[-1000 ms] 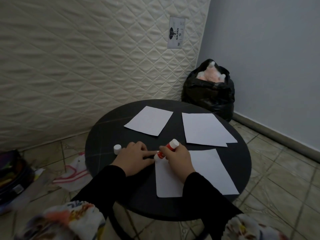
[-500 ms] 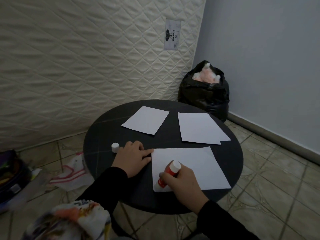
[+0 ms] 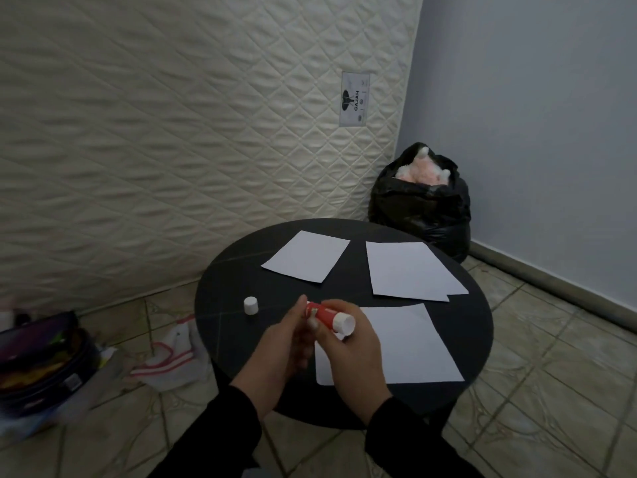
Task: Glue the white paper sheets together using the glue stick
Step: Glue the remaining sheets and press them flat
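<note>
Round dark surface [image 3: 220,305] by a quilted mattress [image 3: 172,132]; both hands, left hand [image 3: 275,343] and right hand [image 3: 351,353], grip the glue stick [image 3: 327,317] above white sheets [image 3: 406,343].

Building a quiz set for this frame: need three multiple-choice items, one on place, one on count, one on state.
1. Where is the white cap?
A. On the table, left of the hands
B. On the floor
C. On the glue stick

2. How many separate spots on the table hold white paper?
A. One
B. Three
C. Five

3. What is the state of the glue stick?
A. Lying on the table
B. Capped, beside the bag
C. Held up off the paper in both hands

Answers:
1 A: the cap stands alone on the dark tabletop.
2 B: far left sheet, far right sheets, near sheet.
3 C: the left hand and right hand grip it above the near sheet.
</note>
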